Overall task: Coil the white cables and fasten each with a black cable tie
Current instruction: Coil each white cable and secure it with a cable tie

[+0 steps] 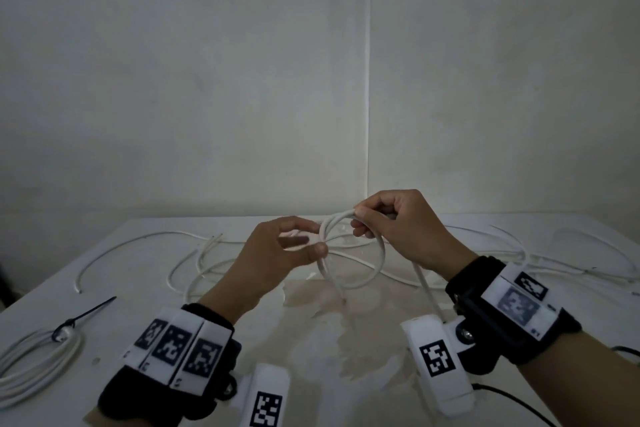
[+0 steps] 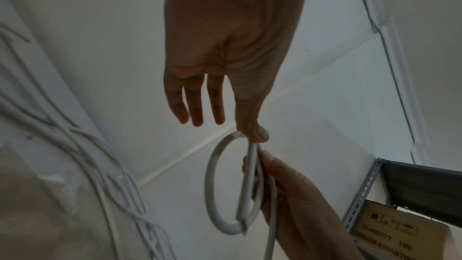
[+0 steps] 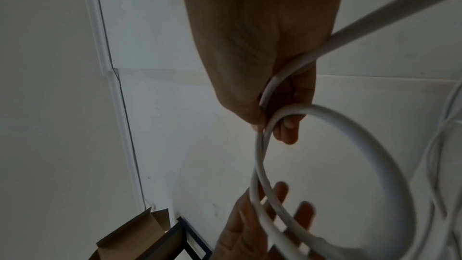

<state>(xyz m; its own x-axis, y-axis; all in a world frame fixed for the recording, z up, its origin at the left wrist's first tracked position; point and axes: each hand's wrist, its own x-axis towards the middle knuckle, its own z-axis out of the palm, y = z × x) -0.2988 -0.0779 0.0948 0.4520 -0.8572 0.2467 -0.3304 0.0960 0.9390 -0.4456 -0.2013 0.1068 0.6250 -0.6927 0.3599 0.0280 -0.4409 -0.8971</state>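
Note:
A white cable loop hangs in the air between both hands above the table's middle. My right hand grips the loop's top, fingers curled round it, and the cable's running length drops from the palm past the wrist. My left hand pinches the loop's left side between thumb and forefinger, its other fingers fairly straight. The left wrist view shows the thumb on the loop. In the right wrist view the loop leaves my right hand and crosses the left hand's fingers.
A coiled white cable fastened with a black cable tie lies at the table's front left. Loose white cables sprawl across the back of the table to the right side. A thin black wire trails near my right forearm.

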